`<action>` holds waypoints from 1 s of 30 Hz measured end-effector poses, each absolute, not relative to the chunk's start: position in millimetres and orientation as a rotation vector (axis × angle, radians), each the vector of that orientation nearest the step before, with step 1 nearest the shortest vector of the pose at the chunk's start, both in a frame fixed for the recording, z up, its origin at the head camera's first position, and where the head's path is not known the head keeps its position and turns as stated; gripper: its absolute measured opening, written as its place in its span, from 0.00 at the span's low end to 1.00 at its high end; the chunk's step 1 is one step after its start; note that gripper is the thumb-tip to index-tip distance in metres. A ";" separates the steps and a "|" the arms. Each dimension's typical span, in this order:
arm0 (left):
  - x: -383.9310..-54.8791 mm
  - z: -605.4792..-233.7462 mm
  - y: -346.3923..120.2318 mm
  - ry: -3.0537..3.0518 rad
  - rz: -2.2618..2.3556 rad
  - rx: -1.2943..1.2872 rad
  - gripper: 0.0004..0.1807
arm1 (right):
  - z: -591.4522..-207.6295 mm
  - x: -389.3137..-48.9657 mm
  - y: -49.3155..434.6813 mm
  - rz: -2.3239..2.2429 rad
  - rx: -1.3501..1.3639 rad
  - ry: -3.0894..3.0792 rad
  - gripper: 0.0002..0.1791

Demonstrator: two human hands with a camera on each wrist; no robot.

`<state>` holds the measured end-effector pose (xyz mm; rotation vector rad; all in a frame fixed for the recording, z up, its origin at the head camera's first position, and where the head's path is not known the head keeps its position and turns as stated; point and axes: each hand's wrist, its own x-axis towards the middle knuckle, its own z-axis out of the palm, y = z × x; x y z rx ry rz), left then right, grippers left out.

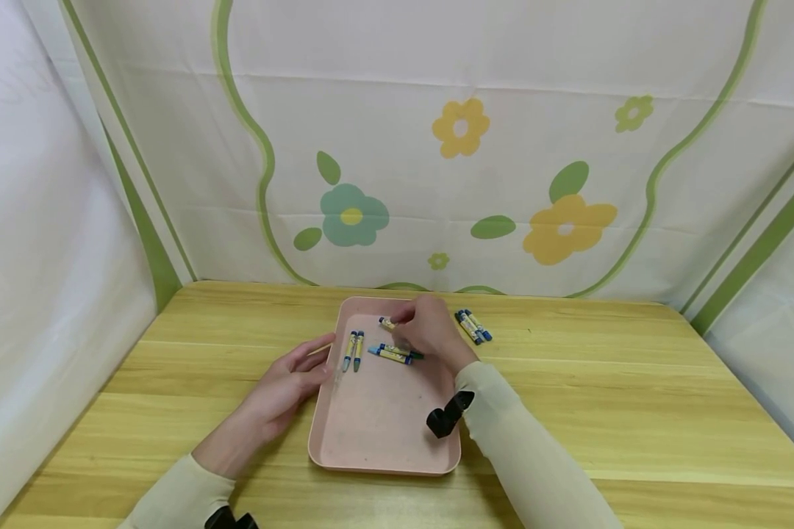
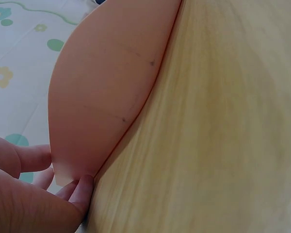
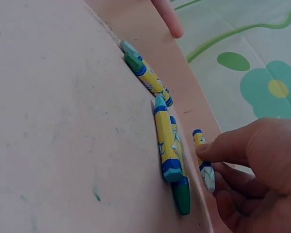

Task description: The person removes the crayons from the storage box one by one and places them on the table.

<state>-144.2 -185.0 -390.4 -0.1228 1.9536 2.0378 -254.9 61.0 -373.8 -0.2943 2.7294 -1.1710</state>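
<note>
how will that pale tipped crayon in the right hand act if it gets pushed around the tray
The pale-tipped crayon is probably stiff, since it looks straight in the right hand's pinch. Its slim, rounded body may roll easily on the pink tray's floor, though the raised rim should stop it.

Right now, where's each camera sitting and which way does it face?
Head: head-worn, looking forward and down at the pink tray; left hand, right hand and sleeves show.
Left wrist: worn there, facing the tray's outer wall and wooden table; the left hand's fingers show.
Right wrist: worn there, looking across the tray floor at crayons; the right hand pinches a pale-tipped crayon, one left finger at top.
Shared: head and right wrist views both show the crayons and flowered cloth.
</note>
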 end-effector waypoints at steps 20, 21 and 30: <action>-144.4 -390.8 -184.4 1.949 2.043 -0.105 0.33 | -356.6 -239.1 72.4 -1.404 -0.129 2.643 0.06; -144.4 -390.7 -184.6 1.948 2.043 -0.104 0.33 | -355.8 -238.2 73.5 -1.417 -0.121 2.639 0.06; -144.4 -392.2 -185.1 1.947 2.049 -0.099 0.33 | -352.4 -231.6 88.5 -1.488 -0.174 2.679 0.09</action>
